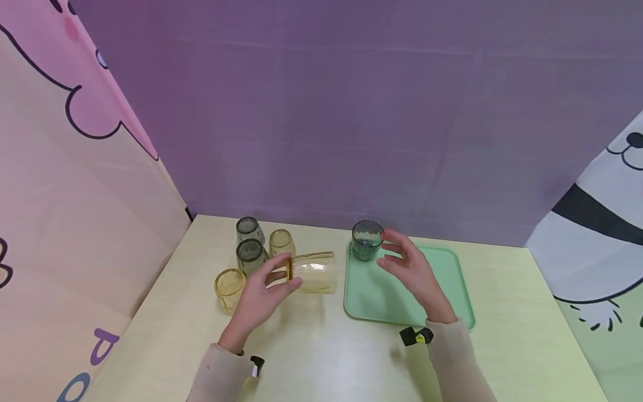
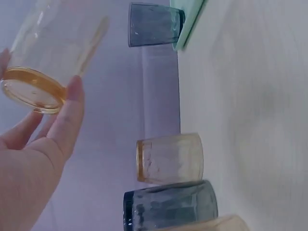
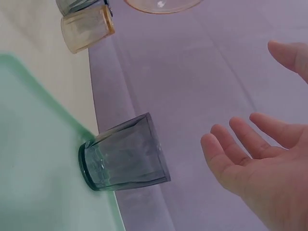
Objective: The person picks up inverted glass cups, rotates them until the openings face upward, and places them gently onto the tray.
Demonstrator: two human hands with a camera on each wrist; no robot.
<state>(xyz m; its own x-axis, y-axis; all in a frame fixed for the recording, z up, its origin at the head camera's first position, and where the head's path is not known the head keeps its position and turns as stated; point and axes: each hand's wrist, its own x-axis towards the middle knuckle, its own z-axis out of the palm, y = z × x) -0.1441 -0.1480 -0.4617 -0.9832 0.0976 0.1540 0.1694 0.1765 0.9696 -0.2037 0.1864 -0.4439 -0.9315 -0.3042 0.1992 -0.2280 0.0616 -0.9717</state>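
My left hand (image 1: 262, 297) grips a clear amber glass (image 1: 317, 273) by its thick base end. The glass lies sideways in the air over the table, its mouth pointing right. With fingers spread and slightly bent, my right hand (image 1: 413, 272) holds nothing; it hovers over the green tray (image 1: 407, 314), close to a grey glass (image 1: 367, 239). That grey glass stands upright at the tray's back left corner. In the right wrist view a gap separates the right fingers (image 3: 216, 154) from the grey glass (image 3: 126, 156).
Left of the held glass, upside-down glasses cluster on the pale table (image 1: 321, 357): a back grey glass (image 1: 249, 229), a nearer grey glass (image 1: 252, 254), a small amber glass (image 1: 282, 242) and a front amber glass (image 1: 229, 288). A purple cloth (image 1: 351, 123) hangs behind.
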